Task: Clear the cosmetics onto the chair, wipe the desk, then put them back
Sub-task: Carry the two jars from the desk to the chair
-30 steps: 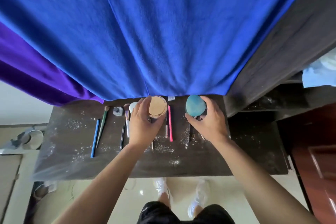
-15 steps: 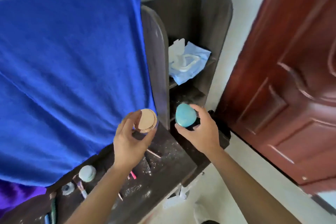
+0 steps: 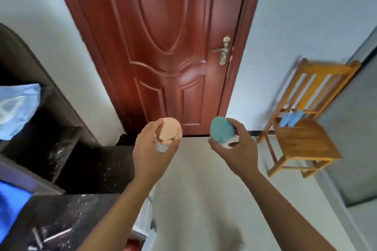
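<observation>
Left hand gripping gold-lidded jar, right hand gripping teal-lidded jar, fingers curled round each, wooden chair at right

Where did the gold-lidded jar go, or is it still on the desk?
Yes. The gold-lidded jar has left the desk, rightward; the left hand holds it before the door.

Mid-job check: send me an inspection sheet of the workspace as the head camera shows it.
Surface: dark desk, speckled with white powder, not yet wiped.
Job's things: rose-gold-lidded jar and teal-topped container, both carried; wooden chair ahead right, blue items on its seat.
Clutter: slim pale items on desk, blurred; blue wipes pack on side shelf.
Grippers: left hand grips the jar; right hand grips the container.
Cables: nothing seen.
Surroundings: red-brown door, closed; pale floor.
</observation>
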